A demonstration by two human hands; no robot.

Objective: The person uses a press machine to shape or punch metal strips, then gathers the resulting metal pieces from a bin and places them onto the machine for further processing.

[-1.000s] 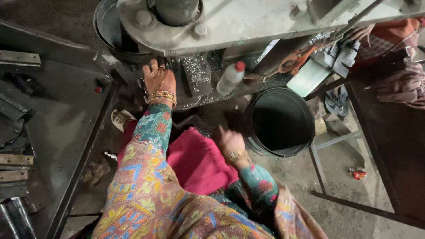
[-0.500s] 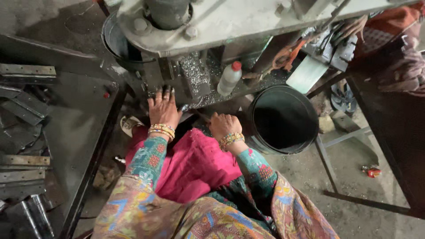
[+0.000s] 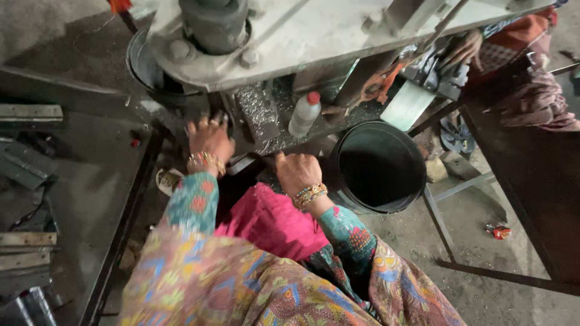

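my left hand (image 3: 209,140) reaches up to the dark edge of the press machine (image 3: 314,30), fingers spread and resting against the metal just below its grey plate; whether that grip closes on anything i cannot tell, since the fingertips are lost in shadow. my right hand (image 3: 297,171) lies lower, at the front lip of the worktop (image 3: 266,111), its fingers curled under; the grip looks pressed together, but what it pinches, if anything, is hidden by the back of the hand. beaded bangles sit on both wrists, above patterned sleeves, and a pink cloth (image 3: 272,220) covers my lap between them.

the worktop under the machine is strewn with bright metal shavings. on it, up and to the right of my right hand, stands a small white plastic bottle (image 3: 304,113) with a red cap, tilted a little. just beside my right hand, on the floor side, stands a black bucket (image 3: 379,168), upright and open, its inside dark. to the far left, flat metal strips (image 3: 27,112) lie on a dark bench (image 3: 90,193). at the upper right another person's hand (image 3: 464,49) rests near the machine's rear, beside reddish fabric. a small red wrapper (image 3: 499,231) lies on the dusty floor near a thin metal frame leg.
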